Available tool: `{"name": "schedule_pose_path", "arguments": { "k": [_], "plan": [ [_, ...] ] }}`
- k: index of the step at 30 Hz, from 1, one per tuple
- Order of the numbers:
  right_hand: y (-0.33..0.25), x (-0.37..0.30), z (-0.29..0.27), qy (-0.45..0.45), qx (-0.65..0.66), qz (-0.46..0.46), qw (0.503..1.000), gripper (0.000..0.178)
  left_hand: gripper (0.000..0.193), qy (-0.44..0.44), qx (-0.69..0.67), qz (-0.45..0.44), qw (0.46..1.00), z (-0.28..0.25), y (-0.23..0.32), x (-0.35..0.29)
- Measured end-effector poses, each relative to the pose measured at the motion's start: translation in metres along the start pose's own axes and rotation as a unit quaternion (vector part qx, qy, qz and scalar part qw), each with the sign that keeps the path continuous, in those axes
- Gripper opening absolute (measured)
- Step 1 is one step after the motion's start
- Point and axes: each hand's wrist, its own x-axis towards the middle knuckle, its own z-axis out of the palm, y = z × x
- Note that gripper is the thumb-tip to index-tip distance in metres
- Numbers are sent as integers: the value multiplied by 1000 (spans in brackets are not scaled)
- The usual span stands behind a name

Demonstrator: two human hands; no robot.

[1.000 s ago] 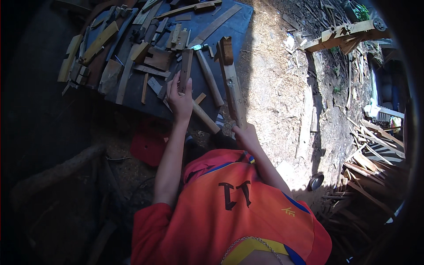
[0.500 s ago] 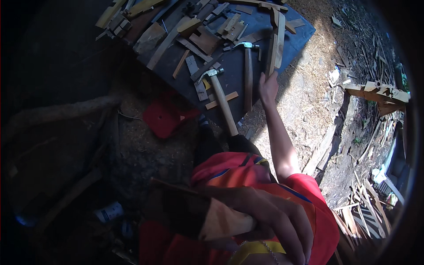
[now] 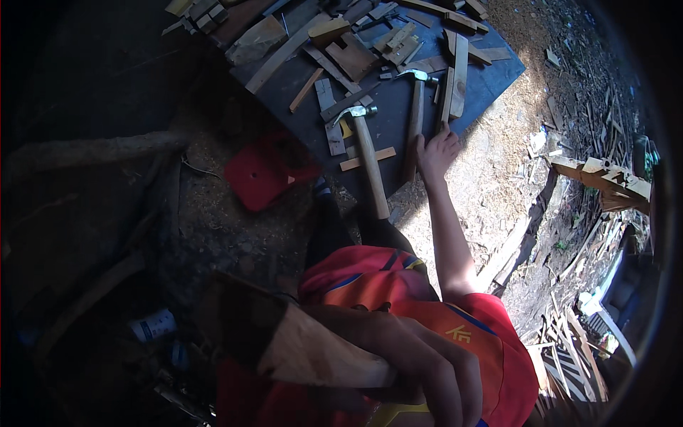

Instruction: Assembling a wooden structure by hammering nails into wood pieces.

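Note:
Close to the camera, my left hand [image 3: 427, 349] is wrapped around a piece of wood [image 3: 313, 349] with a pale face and a dark, shadowed end. My right hand [image 3: 440, 153] reaches to the near right edge of the dark table [image 3: 491, 89], its fingers stretched out and apart. Its fingertips are at the near end of a narrow wooden strip [image 3: 447, 99], which lies beside a thicker wooden piece [image 3: 459, 75]. Left of this hand lie two claw hammers with wooden handles, one hammer [image 3: 415, 128] nearer to it and another hammer [image 3: 371, 167] overhanging the edge.
Wooden offcuts [image 3: 352, 57] cover the table's far part. A red plastic stool [image 3: 260, 171] stands left of my legs. A notched wooden piece [image 3: 605, 178] and a heap of wood scraps [image 3: 576, 349] are on the right. A white container [image 3: 153, 325] lies at the lower left.
My right hand has let go of the wooden pieces at the table's edge, and its fingers have spread. My left hand has shifted slightly left with its wood. The view has shifted a little.

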Motion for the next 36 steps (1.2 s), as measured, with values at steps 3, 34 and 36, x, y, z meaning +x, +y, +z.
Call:
{"name": "schedule_pose_path", "arguments": {
  "k": [3,34,36],
  "plan": [
    [-34,-29,-16,-39,-22,-30,999,68,49,102,125,144,976,32,0,14],
    [-36,-211,-123,-188,363,321,855,26,51,30,932,-281,226,-267,207,-221],
    [-37,-226,-110,-212,311,296,878,37,55,15,943,-247,225,-268,209,-225]
  ]
}}
